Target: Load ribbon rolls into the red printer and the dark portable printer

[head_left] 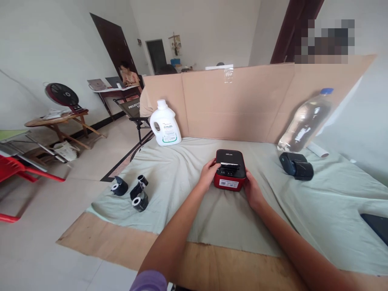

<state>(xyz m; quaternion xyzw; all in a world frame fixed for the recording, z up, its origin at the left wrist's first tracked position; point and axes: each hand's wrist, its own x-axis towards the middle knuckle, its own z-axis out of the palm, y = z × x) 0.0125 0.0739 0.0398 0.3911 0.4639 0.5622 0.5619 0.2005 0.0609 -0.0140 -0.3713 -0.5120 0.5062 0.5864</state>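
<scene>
A small red and black label printer [230, 155] sits on the pale green cloth in front of me, with a white sticker on its near face. A dark strip with a white edge shows at the slot on its top. My left hand [209, 171] is closed on the printer's left side, thumb at the top edge near the slot. Against the right side, my right hand [252, 186] is closed too, its fingers partly hidden behind the case. Left of my hands lie black label rolls [140, 202] with white cores, one with its strip partly unwound.
A white jug [165, 125] and a large clear bottle with a blue cap [306, 121] stand before a cardboard screen [230, 107]. A black device [296, 165] lies at right, near a white paper tube [317, 149]. A dark flat object [376, 226] rests at the right edge.
</scene>
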